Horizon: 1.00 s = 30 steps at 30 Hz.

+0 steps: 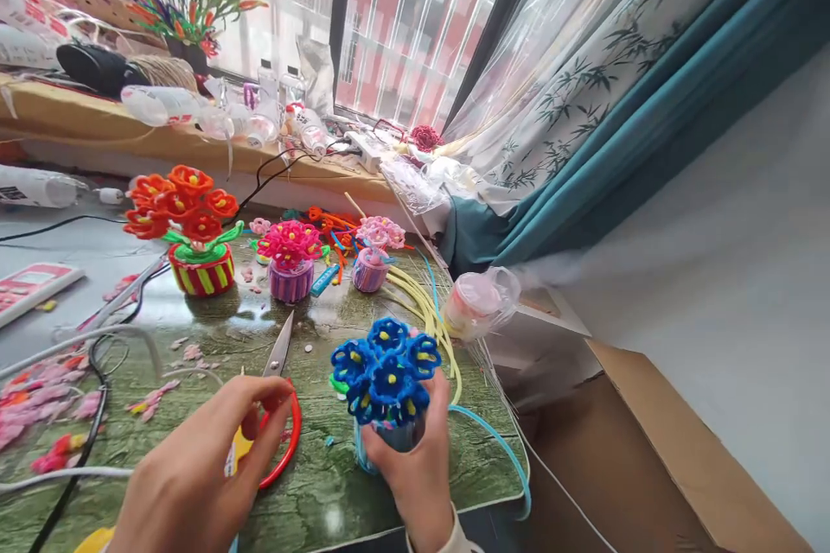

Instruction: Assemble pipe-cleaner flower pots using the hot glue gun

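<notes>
My right hand is wrapped around a small light-blue pot of blue pipe-cleaner flowers with yellow centres. The pot stands upright at the table's front edge, its right side hidden by my fingers. To the left, my left hand is closed in a pinch, thumb and forefinger tips together. Whether anything is between them I cannot make out. Just behind those fingertips lie red-handled scissors, blades pointing away and the handles partly covered by the hand.
Behind stand a pot of orange flowers, a pot of magenta flowers and a pot of pale pink flowers. Yellow stems and a plastic tub lie at right. Black cable and pink scraps cover the left.
</notes>
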Tool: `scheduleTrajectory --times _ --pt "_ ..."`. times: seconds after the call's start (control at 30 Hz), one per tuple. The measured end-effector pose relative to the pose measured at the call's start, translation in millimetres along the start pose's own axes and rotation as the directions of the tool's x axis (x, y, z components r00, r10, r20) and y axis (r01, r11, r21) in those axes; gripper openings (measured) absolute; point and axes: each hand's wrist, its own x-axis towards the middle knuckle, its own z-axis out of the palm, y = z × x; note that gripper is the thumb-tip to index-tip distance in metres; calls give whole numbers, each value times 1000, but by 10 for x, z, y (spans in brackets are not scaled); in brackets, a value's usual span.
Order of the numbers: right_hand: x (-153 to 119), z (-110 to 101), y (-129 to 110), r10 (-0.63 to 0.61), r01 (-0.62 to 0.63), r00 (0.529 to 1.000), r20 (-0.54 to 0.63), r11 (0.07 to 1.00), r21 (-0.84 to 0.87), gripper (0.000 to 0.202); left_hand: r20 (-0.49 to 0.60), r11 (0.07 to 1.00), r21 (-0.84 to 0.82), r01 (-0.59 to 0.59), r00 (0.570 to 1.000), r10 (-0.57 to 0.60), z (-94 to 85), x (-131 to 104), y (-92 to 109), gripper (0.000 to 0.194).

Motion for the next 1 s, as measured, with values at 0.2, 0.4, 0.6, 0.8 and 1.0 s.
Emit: scheduleTrajectory --times 0.2,0.4,0.6,0.8,1.0 --pt "14 186 152 -41 52 995 -95 992 119 91 -100 985 -43 -167 982 162 32 106 278 15" --pt "-59 228 291 -28 41 996 -83 987 159 90 -80 931 -86 -356 934 350 100 193 595 23" --pt "-137 -181 113 -116 127 990 -83 983 134 100 -87 909 -49 -414 908 409 111 212 744 25" --pt "-221 -565 -168 -177 183 971 -159 983 22 43 -61 861 36 -508 858 509 22 249 815 23" --pt "-190 -555 -332 -48 49 998 -31 998 49 34 -39 859 84 -505 860 509 37 241 843 21"
